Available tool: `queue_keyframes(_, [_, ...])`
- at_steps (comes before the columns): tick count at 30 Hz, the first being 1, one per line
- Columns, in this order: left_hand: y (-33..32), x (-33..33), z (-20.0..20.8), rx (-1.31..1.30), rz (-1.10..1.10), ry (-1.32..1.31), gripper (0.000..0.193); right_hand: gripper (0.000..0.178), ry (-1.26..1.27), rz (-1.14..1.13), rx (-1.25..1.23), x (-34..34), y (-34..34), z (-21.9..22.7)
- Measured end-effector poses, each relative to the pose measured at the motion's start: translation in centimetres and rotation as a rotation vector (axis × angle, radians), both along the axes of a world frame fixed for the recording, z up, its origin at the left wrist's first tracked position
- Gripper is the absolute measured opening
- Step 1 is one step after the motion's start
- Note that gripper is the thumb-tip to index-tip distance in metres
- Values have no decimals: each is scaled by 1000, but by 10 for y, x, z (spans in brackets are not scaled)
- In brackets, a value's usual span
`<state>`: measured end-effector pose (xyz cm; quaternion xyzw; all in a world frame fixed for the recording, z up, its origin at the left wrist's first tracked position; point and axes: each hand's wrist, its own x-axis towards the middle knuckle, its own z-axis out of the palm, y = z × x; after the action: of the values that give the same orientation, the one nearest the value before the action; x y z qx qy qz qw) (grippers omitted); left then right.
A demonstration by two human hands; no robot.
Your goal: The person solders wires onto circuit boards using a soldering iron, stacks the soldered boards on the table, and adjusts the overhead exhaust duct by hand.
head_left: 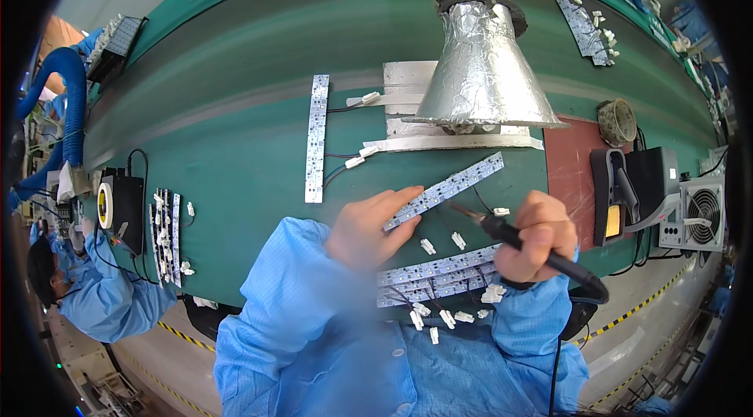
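Note:
My left hand (371, 230) pinches a white LED circuit strip (451, 189) by its near end, holding it at a slant above the green mat. In my closed right hand (541, 238) is a black soldering iron (506, 231), its tip pointing left, close to the strip's near edge. Thin dark wires with white connectors (458, 240) hang below the strip. Between my forearms lies a stack of similar LED strips (439, 269), with several white plugs (447, 318) toward me. Another LED strip (317, 138) lies farther off at the left, wired to white plugs.
A foil-covered fume hood (486, 64) hangs over a metal fixture (404, 80). On the right stand a round tin (617, 122), a soldering iron stand (616, 197) and a fan unit (700, 213). More strips (165, 236) lie at left beside a black box (121, 209); co-workers sit nearby.

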<state>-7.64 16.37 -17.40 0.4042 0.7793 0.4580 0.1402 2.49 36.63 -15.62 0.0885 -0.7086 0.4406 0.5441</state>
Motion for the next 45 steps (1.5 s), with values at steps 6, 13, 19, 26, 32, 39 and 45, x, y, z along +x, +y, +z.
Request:
queue_keyframes(6, [0, -1, 3, -28, -5, -14, 39, 29, -65, -100, -128, 7, 21, 2])
queue_keyframes(13, [-2, -2, 4, -14, 1, 11, 39, 27, -139, -84, -125, 6, 21, -1])
queue_keyframes(19, [-2, -2, 5, -53, -9, -5, 39, 27, -134, -97, -129, 6, 22, -1])
queue_keyframes(26, [-1, -2, 4, -10, -3, 5, 39, 27, -136, -86, -138, 6, 22, 0])
queue_keyframes(32, [-1, -3, 5, -7, -2, 9, 39, 29, -127, -66, -152, 5, 22, 2])
queue_keyframes(39, [1, -2, 7, -3, -2, 9, 40, 30, -137, -76, -195, 7, 21, 3])
queue_keyframes(45, [0, -2, 5, 5, 4, 2, 39, 30, -125, -92, -231, 7, 20, 3])
